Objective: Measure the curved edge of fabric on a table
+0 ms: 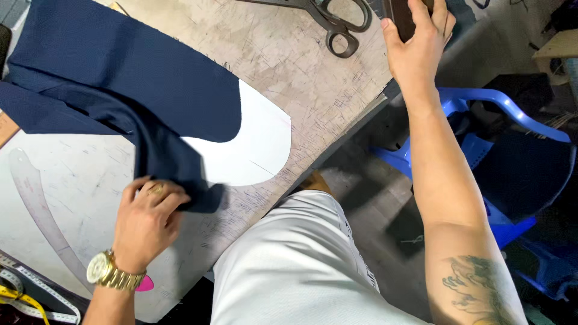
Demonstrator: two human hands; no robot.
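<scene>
While the left hand [147,219] pinched the navy fabric [126,78] by its near corner, the cloth ran away up-left.
Beyond the fabric, the right hand [418,42] gripped 1 dark block [400,18] beside the shears [334,21].

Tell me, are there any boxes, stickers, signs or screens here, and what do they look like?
No boxes, stickers or signs show.
Dark flat slab: under the right hand at the table's far edge, dark brown, rectangular; whether it is a screen cannot be told.
Tape measure: bottom left corner, a white and a yellow band with tiny marks.
</scene>
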